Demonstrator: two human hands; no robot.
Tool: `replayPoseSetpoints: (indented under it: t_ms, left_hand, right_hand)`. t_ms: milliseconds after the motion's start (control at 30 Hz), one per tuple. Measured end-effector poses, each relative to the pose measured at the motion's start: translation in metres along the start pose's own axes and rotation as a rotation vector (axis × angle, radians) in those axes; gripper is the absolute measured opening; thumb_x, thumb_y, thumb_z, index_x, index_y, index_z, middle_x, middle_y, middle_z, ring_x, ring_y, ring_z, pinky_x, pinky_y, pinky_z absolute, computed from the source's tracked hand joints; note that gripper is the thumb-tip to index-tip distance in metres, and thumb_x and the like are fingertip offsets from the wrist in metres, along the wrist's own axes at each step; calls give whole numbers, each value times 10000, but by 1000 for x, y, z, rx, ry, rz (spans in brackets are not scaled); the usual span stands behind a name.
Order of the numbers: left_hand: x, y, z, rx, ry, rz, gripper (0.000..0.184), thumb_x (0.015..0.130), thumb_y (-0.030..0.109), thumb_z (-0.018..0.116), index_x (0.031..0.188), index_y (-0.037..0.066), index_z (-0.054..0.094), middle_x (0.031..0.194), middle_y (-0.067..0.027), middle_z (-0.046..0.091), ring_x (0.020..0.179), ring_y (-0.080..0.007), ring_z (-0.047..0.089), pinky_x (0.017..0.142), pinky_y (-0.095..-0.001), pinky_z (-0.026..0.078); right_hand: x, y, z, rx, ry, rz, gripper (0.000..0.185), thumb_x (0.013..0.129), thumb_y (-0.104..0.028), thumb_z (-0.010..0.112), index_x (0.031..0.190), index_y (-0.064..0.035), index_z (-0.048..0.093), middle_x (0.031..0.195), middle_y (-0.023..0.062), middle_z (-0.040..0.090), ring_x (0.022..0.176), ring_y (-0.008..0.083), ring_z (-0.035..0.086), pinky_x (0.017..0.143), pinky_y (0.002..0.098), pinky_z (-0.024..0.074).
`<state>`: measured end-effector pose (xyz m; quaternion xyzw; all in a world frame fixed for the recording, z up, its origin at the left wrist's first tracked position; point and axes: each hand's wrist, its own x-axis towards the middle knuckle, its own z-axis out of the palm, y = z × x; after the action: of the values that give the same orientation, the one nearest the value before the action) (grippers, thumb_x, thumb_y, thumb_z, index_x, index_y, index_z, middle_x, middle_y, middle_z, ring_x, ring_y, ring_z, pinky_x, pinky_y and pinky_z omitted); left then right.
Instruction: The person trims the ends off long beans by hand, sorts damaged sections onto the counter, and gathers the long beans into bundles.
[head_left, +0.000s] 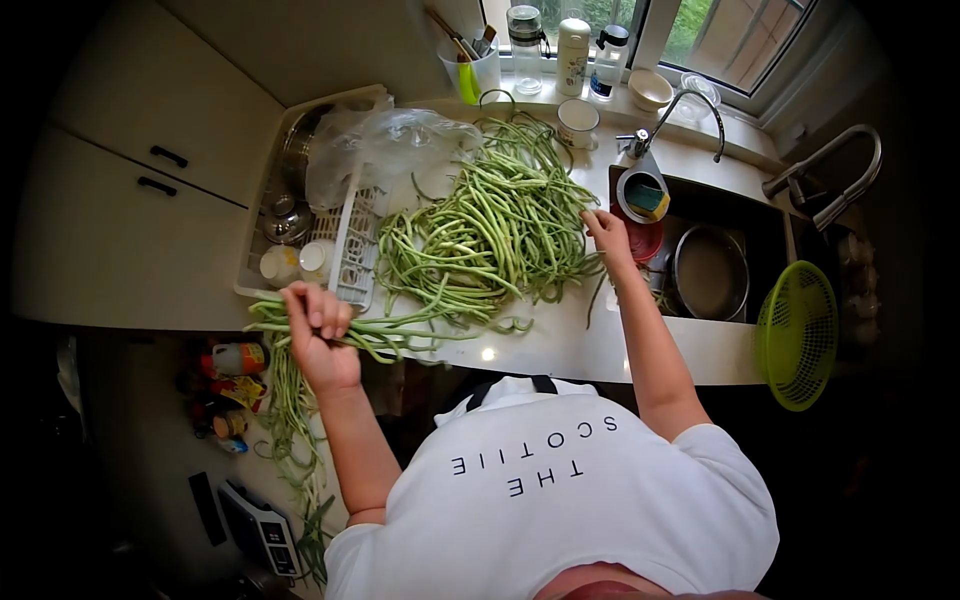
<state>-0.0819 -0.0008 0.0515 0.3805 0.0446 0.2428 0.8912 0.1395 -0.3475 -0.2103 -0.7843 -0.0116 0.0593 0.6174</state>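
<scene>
A large tangled heap of long green beans (490,215) lies on the white counter (560,345). At the counter's left front, my left hand (318,325) is closed around a bundle of long beans (390,335), whose ends stick out on both sides of it. More beans (290,410) hang or lie below that hand, at the lower left. My right hand (606,232) is at the heap's right edge beside the sink, its fingers pressed together; whatever they pinch is too small to make out.
Left of the heap stands a dish rack (350,250) with a plastic bag (385,140) on top. The sink (765,225) at right holds a metal pot (709,272); a green colander (797,335) leans beside it. A white mug (577,122) and bottles (573,58) stand near the window.
</scene>
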Motion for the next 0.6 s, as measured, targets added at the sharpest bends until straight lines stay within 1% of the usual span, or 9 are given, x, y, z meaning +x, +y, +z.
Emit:
replayPoseSetpoints:
  t_ms: [67, 133, 167, 200, 267, 333, 367, 400, 600]
  left_hand:
    - [7, -12, -11, 71, 20, -151, 268, 1027, 295, 451, 1016, 62, 582, 661, 51, 357, 519, -48, 283, 477, -210, 256]
    - [13, -27, -8, 176, 46, -345, 250, 1017, 265, 479, 1079, 51, 593, 688, 52, 453, 514, -25, 328, 464, -188, 271]
    - [18, -39, -15, 210, -29, -419, 261, 1015, 258, 481, 1121, 46, 591, 748, 31, 532, 517, -17, 353, 463, -180, 283]
    - [22, -50, -19, 244, -102, -493, 279, 1013, 251, 484, 1162, 40, 589, 808, 9, 610, 521, -8, 378, 463, -172, 294]
    - [26, -67, -6, 364, -118, -592, 350, 1027, 264, 441, 1251, 16, 547, 972, -65, 659, 546, -6, 380, 484, -164, 302]
    - [29, -78, 13, 374, -189, -612, 398, 1031, 287, 426, 1297, 3, 516, 1069, -127, 662, 561, -11, 387, 496, -168, 314]
    - [32, -82, 17, 349, -191, -603, 421, 1032, 306, 426, 1313, 0, 497, 1083, -146, 656, 577, -16, 402, 504, -168, 318]
    - [37, -83, 19, 350, -189, -605, 421, 1032, 306, 426, 1313, 0, 497, 1083, -146, 656, 577, -16, 402, 504, -168, 318]
    - [61, -80, 20, 248, -191, -419, 453, 1022, 282, 470, 1375, 2, 428, 989, -77, 651, 570, -19, 402, 493, -171, 322]
  right_hand:
    - [-23, -61, 10, 120, 26, -46, 309, 922, -280, 612, 994, 17, 656, 643, -26, 527, 597, 67, 462, 551, 242, 377]
    - [-47, -114, 16, 359, -116, 70, 272, 947, -266, 583, 994, -14, 674, 629, -54, 484, 584, 42, 421, 535, 224, 339]
    - [-61, -137, 23, 390, -118, 33, 242, 958, -246, 570, 993, -37, 687, 625, -71, 448, 569, 27, 383, 527, 214, 317]
    - [-73, -157, 30, 389, -111, 20, 242, 958, -246, 570, 993, -37, 687, 625, -71, 448, 569, 27, 383, 527, 214, 317]
    - [-95, -187, 47, 211, -120, -161, 223, 948, -219, 587, 1005, -26, 681, 623, -36, 506, 562, 53, 434, 524, 241, 361]
    - [-118, -207, 67, 9, -132, -344, 193, 925, -184, 614, 1003, -17, 672, 647, 44, 585, 554, 101, 505, 526, 277, 408]
    - [-126, -212, 75, -113, -163, -409, 165, 896, -152, 641, 987, -17, 666, 702, 116, 631, 559, 180, 573, 532, 311, 441]
    - [-137, -221, 81, -212, -162, -449, 142, 877, -151, 663, 949, -29, 671, 719, 119, 643, 552, 235, 588, 516, 320, 443]
    - [-160, -218, 87, -263, -199, -521, 127, 846, -176, 703, 901, -63, 685, 733, 94, 663, 550, 233, 615, 492, 320, 460]
